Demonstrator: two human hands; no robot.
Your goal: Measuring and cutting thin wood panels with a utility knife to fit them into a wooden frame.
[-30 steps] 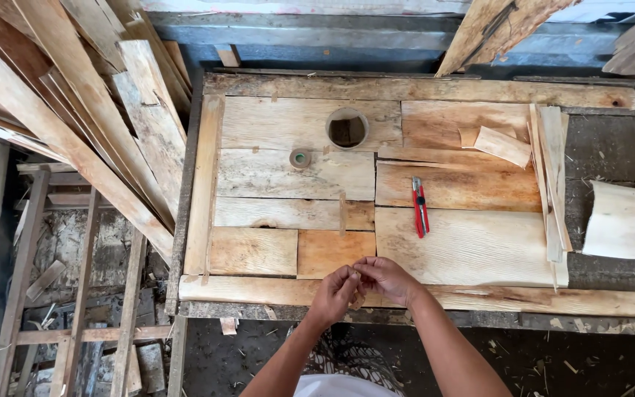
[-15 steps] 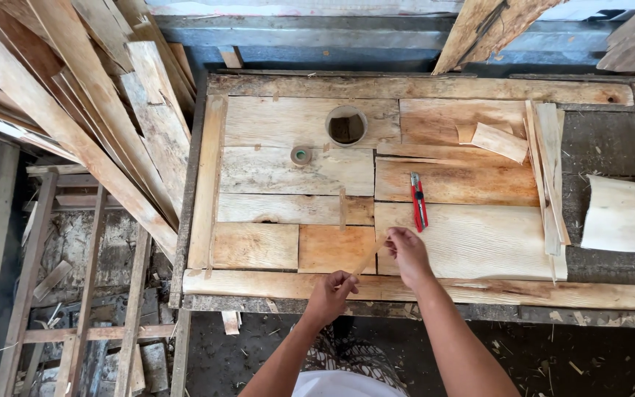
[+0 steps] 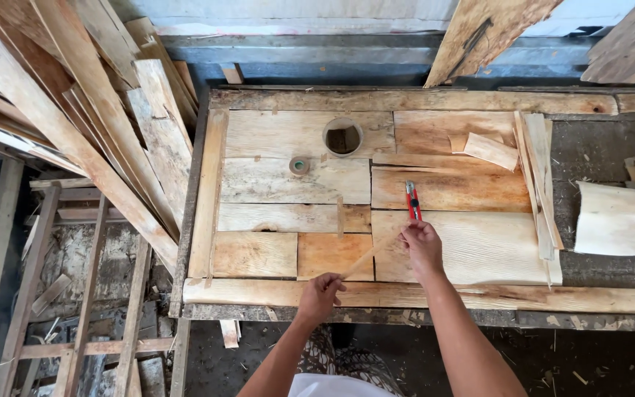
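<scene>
My left hand (image 3: 320, 292) pinches the near end of a thin wooden strip (image 3: 367, 256) at the front edge of the worktable (image 3: 259, 184). My right hand (image 3: 422, 246) holds the strip's far end over the wood veneer sheets (image 3: 479, 246). A red utility knife (image 3: 411, 201) lies on the veneer just beyond my right hand's fingers. The strip slants between both hands, from near left to far right.
A round hole (image 3: 343, 137) and a small tape roll (image 3: 299, 165) sit farther back on the table. Long planks (image 3: 75, 132) lean at the left. Veneer scraps (image 3: 538, 176) and a pale sheet (image 3: 619, 220) lie at the right. A wooden frame (image 3: 75, 294) stands below left.
My hands were together at the table's front edge. They have drawn apart, the right one moving forward toward the knife, and the thin strip now stretches between them.
</scene>
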